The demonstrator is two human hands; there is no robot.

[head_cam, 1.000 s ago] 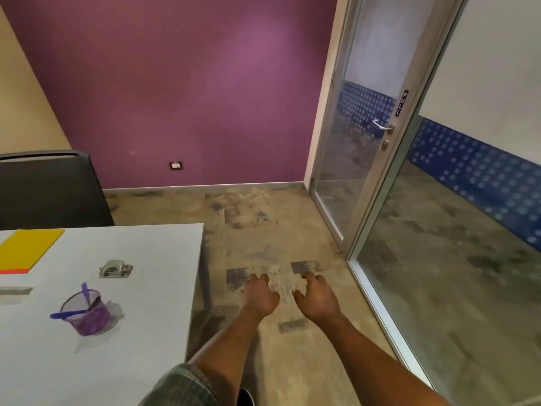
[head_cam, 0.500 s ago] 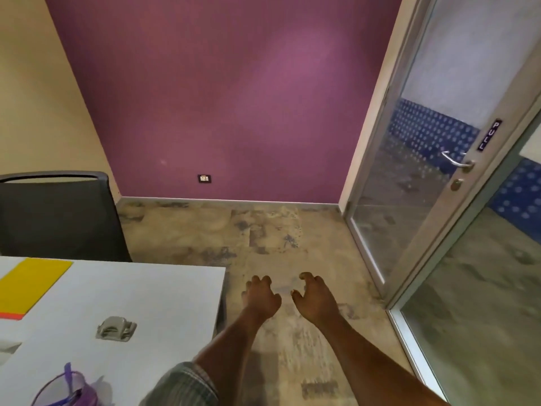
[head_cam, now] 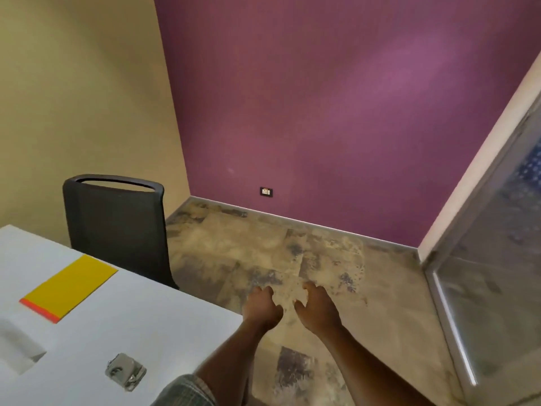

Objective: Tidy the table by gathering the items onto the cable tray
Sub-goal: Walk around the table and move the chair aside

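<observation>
Your left hand (head_cam: 262,307) & right hand (head_cam: 317,310) hang empty, fingers loosely curled, over the floor just off the worktop (head_cam: 164,323) edge. Bring them left: the small metal fitting (head_cam: 126,371) lies nearest, the yellow pad (head_cam: 71,287) further back. I can't make out the cable tray for certain, so find it before you grab anything.

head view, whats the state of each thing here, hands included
left hand, loosely curled, holding nothing, over the floor past the table corner
right hand, loosely curled, empty, beside the left hand
yellow sheet, lying flat on the table
metal piece, lying on the table, untouched
chair, upright, at the table's far side
glass door, partly cut off, open or shut cannot tell
</observation>
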